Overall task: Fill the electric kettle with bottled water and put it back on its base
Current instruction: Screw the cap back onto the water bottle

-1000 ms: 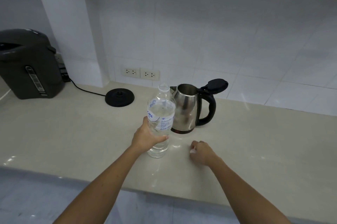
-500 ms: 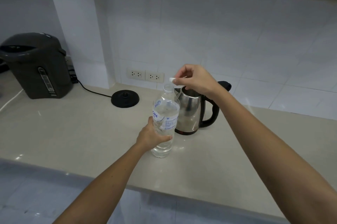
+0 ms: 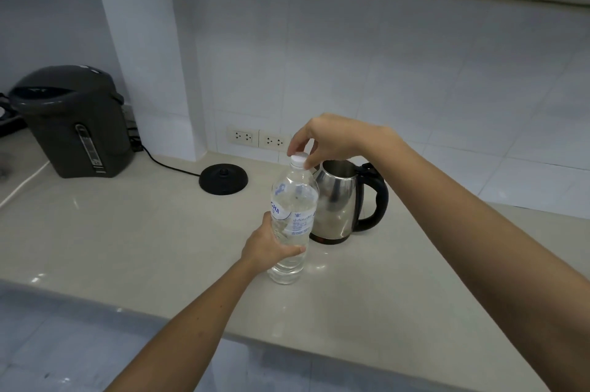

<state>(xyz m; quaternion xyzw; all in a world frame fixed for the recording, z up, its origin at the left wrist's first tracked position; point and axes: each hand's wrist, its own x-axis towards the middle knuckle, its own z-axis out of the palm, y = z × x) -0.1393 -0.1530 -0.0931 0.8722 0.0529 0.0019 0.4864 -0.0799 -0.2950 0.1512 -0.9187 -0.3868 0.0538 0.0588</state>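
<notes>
Clear plastic water bottle, upright on the beige tabletop, blue-and-white label, partly full. The left hand grips its lower body; the right hand pinches the white cap seated on its neck. Just behind stands the stainless kettle, black-handled, mouth uncovered, well apart from its round black base.

At frame centre the water bottle stands on the countertop, with the electric kettle just behind and right of it. The kettle base sits left of the kettle, the thermo pot at far left, and 2 wall sockets behind.
</notes>
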